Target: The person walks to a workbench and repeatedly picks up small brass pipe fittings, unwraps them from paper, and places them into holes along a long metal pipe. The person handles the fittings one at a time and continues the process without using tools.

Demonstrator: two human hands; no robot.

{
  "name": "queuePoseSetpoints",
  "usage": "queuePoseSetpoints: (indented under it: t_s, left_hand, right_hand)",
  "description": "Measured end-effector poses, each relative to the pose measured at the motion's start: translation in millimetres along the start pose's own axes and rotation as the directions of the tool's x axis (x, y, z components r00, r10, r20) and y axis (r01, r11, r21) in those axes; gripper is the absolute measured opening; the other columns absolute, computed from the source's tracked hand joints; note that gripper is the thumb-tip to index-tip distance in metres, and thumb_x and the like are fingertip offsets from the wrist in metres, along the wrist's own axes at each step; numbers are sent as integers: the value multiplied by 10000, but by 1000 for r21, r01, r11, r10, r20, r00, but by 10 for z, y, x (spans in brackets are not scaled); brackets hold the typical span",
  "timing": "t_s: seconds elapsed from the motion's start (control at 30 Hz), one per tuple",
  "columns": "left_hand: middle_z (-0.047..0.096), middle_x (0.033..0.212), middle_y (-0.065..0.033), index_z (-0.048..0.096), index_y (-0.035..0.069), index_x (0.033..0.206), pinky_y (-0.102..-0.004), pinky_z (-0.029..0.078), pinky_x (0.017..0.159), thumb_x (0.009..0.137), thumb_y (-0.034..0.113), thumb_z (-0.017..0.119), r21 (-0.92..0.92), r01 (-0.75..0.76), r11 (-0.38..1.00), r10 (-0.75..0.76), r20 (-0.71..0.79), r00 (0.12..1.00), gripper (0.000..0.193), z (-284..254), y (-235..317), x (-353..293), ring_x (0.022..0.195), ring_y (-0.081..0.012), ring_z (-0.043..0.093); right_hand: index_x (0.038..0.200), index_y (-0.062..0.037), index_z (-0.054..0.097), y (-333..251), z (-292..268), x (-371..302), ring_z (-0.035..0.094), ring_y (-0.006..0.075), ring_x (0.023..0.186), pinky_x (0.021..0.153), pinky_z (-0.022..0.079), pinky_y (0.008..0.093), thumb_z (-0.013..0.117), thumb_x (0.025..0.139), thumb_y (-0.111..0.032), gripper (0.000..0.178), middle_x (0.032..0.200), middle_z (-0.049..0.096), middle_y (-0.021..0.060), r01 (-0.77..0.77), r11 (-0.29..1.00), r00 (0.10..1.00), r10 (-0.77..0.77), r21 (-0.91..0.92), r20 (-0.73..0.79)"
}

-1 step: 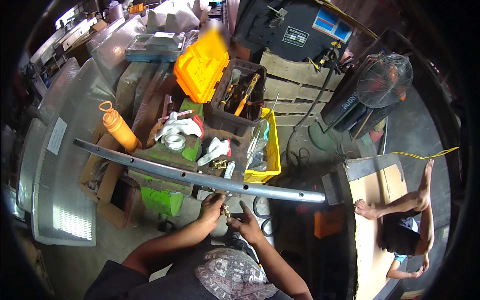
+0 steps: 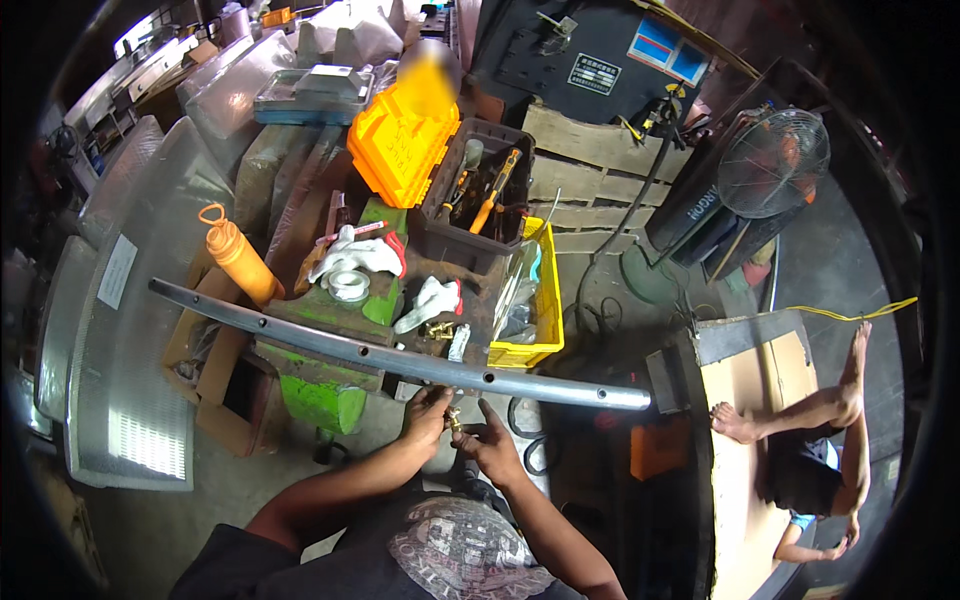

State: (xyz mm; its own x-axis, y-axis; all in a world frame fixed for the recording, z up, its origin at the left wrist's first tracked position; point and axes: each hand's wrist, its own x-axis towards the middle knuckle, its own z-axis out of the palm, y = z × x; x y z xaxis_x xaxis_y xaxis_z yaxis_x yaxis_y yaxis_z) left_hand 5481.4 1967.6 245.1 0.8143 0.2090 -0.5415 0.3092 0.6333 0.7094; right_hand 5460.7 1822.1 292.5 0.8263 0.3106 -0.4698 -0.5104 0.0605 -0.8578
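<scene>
A small brass fitting (image 2: 454, 417) is between my two hands, just below the metal bar (image 2: 420, 362). My left hand (image 2: 427, 418) is closed, its fingertips pinching at the fitting's left side close under the bar. From the right, the thumb of my right hand (image 2: 490, 447) presses on the fitting's lower end, with the index finger raised; its other fingers are partly hidden. The long grey bar has several holes along it and lies across the green vise (image 2: 320, 398). Beyond it are more brass fittings (image 2: 438, 330) and white gloves (image 2: 430, 303).
A roll of tape (image 2: 348, 285), an orange bottle (image 2: 240, 258) and an open toolbox (image 2: 475, 190) stand past the bar. A yellow crate (image 2: 545, 300) is right of the bench. Another person's bare legs (image 2: 800, 405) rest on cardboard at right; a fan (image 2: 773, 163) stands behind.
</scene>
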Motion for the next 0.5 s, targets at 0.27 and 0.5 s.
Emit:
queuePoseSetpoints:
  t_s: [0.27, 0.5]
  left_hand:
    - [618, 839, -10, 592, 61, 1067, -260, 484, 625, 914, 138, 653, 455, -294, 841, 309, 42, 950, 182, 83, -183, 612, 717, -105, 583]
    - [665, 802, -47, 670, 2, 932, -284, 507, 691, 842, 61, 695, 790, -483, 378, 586, 199, 785, 111, 446, 269, 1070, 739, -125, 611]
  right_hand:
    - [1420, 3, 400, -104, -626, 724, 642, 208, 804, 712, 539, 311, 598, 806, 95, 651, 918, 676, 104, 216, 944, 976, -207, -250, 60]
    - [1196, -21, 555, 285, -1111, 1903, 641, 170, 854, 731, 524, 296, 583, 821, 79, 388, 923, 658, 86, 195, 979, 972, -185, -64, 143]
